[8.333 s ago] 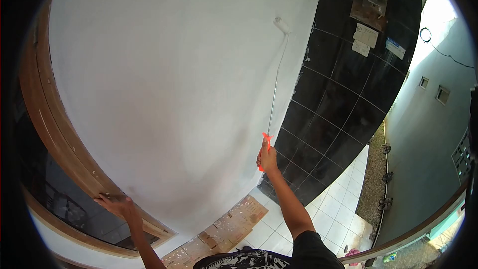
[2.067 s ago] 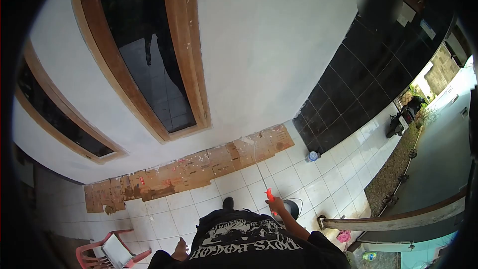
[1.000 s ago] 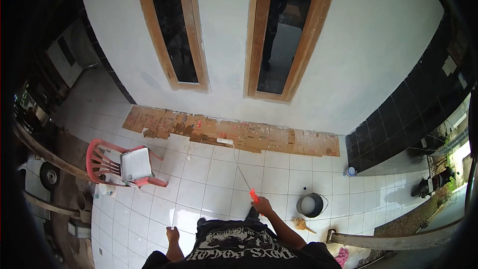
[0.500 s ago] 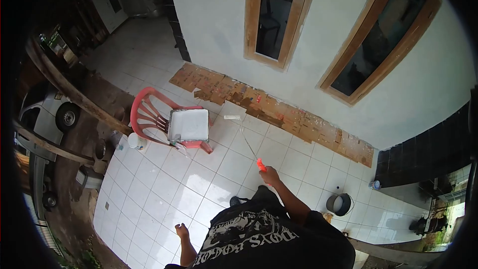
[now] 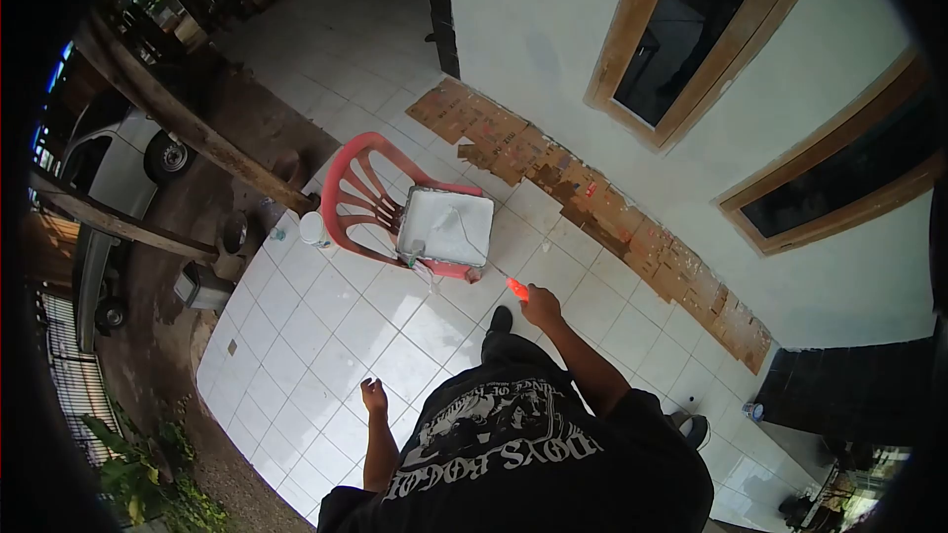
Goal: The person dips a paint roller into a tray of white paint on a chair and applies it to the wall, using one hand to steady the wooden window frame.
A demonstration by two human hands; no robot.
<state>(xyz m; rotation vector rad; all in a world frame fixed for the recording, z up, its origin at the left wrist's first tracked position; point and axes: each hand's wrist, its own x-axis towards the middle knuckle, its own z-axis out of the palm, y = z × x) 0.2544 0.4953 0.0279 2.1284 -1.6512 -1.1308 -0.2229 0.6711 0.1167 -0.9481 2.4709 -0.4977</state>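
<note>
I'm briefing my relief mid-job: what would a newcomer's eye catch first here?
Likely the red chair, left of centre, with a tray of white paint on its seat. Next, the orange roller handle in the right hand, below and right of the tray. Then the spattered cardboard strip along the wall's foot.

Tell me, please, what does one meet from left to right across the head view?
Silver vehicle, white bucket, left hand, white-filled tray, right hand gripping an orange handle, dark bucket, small can.
</note>
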